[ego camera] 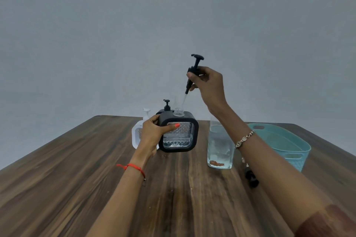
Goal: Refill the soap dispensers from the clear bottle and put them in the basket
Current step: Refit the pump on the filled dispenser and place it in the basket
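Head view: left hand (pixel 152 136) grips the black dispenser (pixel 182 137); right hand (pixel 209 84) pinches its pump (pixel 196 63) above.

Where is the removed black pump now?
In the head view, just right of centre, the right hand holds the black pump in the air above the open neck of the black dispenser, which the left hand steadies.

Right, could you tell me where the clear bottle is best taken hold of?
The clear bottle is probably best gripped round its middle from the near side: it stands upright, tall and flat-sided, with the black dispenser close on its left.
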Demonstrator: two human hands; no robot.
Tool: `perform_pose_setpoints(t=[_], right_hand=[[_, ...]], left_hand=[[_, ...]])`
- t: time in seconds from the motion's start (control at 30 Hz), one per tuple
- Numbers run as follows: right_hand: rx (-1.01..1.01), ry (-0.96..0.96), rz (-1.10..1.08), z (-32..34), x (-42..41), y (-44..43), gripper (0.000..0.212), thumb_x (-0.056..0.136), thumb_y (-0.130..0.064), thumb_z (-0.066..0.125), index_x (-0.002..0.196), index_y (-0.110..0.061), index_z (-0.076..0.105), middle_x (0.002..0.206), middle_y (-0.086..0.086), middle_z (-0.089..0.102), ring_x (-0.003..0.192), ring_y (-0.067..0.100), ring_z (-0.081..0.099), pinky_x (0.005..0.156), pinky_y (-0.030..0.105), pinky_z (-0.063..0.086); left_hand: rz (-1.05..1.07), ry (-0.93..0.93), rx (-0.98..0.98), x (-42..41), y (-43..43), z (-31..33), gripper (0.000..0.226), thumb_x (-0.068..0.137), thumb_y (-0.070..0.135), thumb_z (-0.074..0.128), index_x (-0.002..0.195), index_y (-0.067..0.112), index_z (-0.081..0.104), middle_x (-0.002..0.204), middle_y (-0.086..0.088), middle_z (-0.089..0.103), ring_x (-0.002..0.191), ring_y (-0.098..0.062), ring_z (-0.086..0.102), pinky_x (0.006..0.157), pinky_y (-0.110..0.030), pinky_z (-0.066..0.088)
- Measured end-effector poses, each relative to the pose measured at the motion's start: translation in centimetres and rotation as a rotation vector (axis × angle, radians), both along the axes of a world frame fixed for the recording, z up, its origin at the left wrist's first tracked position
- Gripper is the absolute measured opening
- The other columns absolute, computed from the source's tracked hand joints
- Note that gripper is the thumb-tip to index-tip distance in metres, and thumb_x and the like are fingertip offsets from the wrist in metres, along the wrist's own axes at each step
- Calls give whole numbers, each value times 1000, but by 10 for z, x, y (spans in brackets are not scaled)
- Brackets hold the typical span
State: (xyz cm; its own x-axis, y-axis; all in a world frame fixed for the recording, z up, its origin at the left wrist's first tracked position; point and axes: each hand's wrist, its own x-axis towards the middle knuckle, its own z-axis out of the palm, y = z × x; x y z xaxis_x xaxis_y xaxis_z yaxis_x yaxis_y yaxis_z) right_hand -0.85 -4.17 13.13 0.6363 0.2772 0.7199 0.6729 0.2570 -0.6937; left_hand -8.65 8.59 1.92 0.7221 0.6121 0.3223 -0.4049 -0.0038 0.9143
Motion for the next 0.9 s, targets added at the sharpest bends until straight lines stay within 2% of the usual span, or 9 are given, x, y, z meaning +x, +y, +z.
perform_pose_setpoints(t=[0.1, 0.2, 0.3, 0.37, 0.53, 0.67, 0.77, 0.83, 0.9], right_hand=[[-48, 13, 16, -9, 1, -3, 17, 83, -11, 68, 99, -7, 66, 80, 3, 67, 58, 20, 61, 76, 43, 55], [-130, 27, 30, -18, 1, -5, 17, 81, -12, 70, 98, -8, 67, 81, 2, 69, 63, 19, 63, 75, 39, 55], [-258, 28, 74, -28, 0, -10, 18, 76, -12, 74, 94, -12, 70, 83, -1, 70, 72, 7, 66, 69, 20, 53], [-339, 31, 86, -34, 0, -12, 22, 73, -12, 77, 94, -11, 71, 80, -5, 70, 72, 1, 66, 69, 14, 50], [-384, 27, 10, -41, 1, -15, 34, 66, -18, 82, 96, -5, 71, 87, 6, 71, 78, 15, 68, 75, 26, 53], [-429, -40, -115, -42, -2, -16, 39, 64, -29, 83, 90, -4, 69, 81, 2, 67, 70, 9, 62, 62, 15, 44], [-373, -23, -137, -43, -5, -16, 35, 67, -36, 80, 72, -4, 67, 68, 4, 64, 58, 9, 56, 56, 15, 42], [-303, 52, -97, -44, -2, -20, 38, 73, -37, 75, 58, -5, 62, 59, 8, 61, 52, 18, 55, 59, 20, 44], [-245, 135, -22, -44, 3, -23, 33, 78, -26, 71, 60, 0, 64, 61, 9, 61, 60, 23, 56, 71, 34, 49]], left_hand=[[-21, -18, 6, -1, -6, 4, 38, 61, -6, 80, 93, 10, 66, 87, -4, 72, 74, -14, 69, 59, -22, 55], [-33, -33, 10, -1, -11, 7, 36, 62, -7, 79, 90, 11, 66, 83, -2, 72, 69, -11, 70, 58, -21, 55], [-44, -46, 11, -2, -16, 11, 34, 62, -8, 78, 87, 11, 66, 78, 0, 72, 68, -12, 70, 58, -22, 55], [-50, -54, 12, -2, -17, 12, 33, 62, -8, 78, 86, 11, 67, 75, 1, 73, 68, -13, 70, 59, -23, 56], [-61, -48, 10, -3, -21, 15, 32, 63, -8, 77, 86, 10, 66, 75, -2, 72, 63, -13, 70, 55, -23, 55], [-54, -32, 16, -2, -22, 16, 35, 62, -6, 79, 91, 8, 65, 84, -8, 71, 68, -16, 70, 58, -25, 56], [-55, -27, 16, -1, -23, 14, 37, 61, -5, 80, 93, 5, 66, 85, -9, 71, 68, -15, 70, 59, -25, 56], [-63, -22, 3, -1, -23, 12, 40, 61, -6, 79, 98, 2, 65, 86, -9, 71, 69, -16, 70, 59, -25, 56], [-71, -24, -29, -1, -23, 11, 40, 63, -7, 77, 100, 0, 64, 85, -9, 71, 67, -15, 71, 57, -25, 56]])
